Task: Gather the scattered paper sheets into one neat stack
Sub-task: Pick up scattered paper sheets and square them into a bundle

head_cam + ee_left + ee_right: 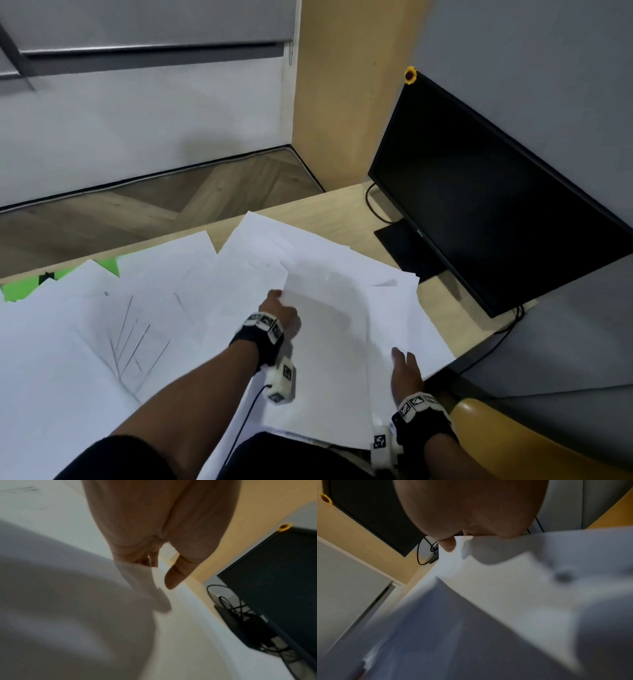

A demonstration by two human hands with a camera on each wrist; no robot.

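Several white paper sheets point(137, 308) lie scattered and overlapping across a light wooden desk point(342, 202). One large sheet point(329, 342) is raised between my hands. My left hand point(281, 306) grips its upper left edge; in the left wrist view the sheet point(68, 601) covers the fingers and the thumb point(173, 577) points down beside it. My right hand point(406, 370) holds the sheet's right edge. In the right wrist view the paper point(522, 581) runs into the hand point(471, 513) and hides the fingers.
A black monitor point(479, 198) stands at the desk's right, with its base and cables point(375, 205) behind the papers. Green tape point(20, 291) marks the desk's left edge. A yellow chair back point(513, 442) is at my right. Wood floor lies beyond the desk.
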